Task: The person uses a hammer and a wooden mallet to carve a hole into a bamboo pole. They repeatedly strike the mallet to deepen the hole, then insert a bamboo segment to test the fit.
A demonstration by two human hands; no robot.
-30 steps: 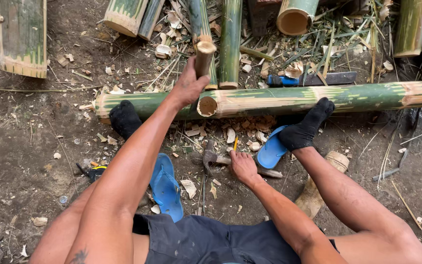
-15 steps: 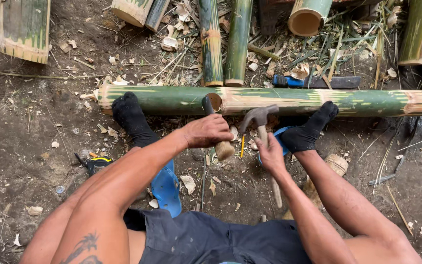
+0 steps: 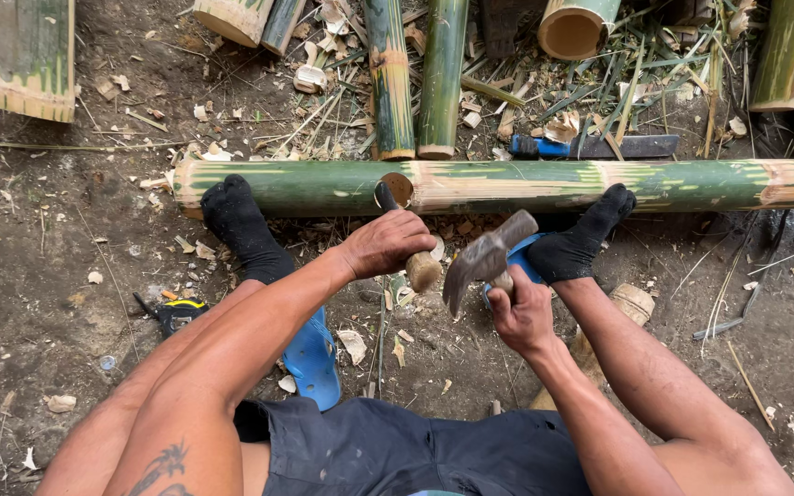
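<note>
Gripping a wooden-handled chisel (image 3: 415, 257), the left hand (image 3: 384, 243) has its fingers wrapped tight round the shaft, with the pale butt of the handle poking out just below the knuckles and the dark metal end angled up against the round hole (image 3: 398, 188) cut in the long bamboo pole (image 3: 544, 186). And there's the right hand (image 3: 521, 314), fingers clamped shut on the handle of a hammer (image 3: 485, 261), the grey steel head raised and tilted, hanging just beside the chisel's butt but not quite touching it.

The pole lies straight across the dirt ground (image 3: 57, 248), green with pale scraped bands, and both feet in black socks are braced against its near side: the left foot (image 3: 239, 223) towards the pole's cut end, the right foot (image 3: 581, 241) further along. A blue sandal (image 3: 312, 360) lies under the left leg, and a second bit of blue peeks out behind the hammer head. Over by the left knee, a yellow and black tape measure (image 3: 176, 310) sits on the soil.

Beyond the pole, more bamboo pieces (image 3: 415, 78) stand or lie among pale chips and green leaves, and a blue-handled blade (image 3: 595, 146) rests flat just behind the pole.
</note>
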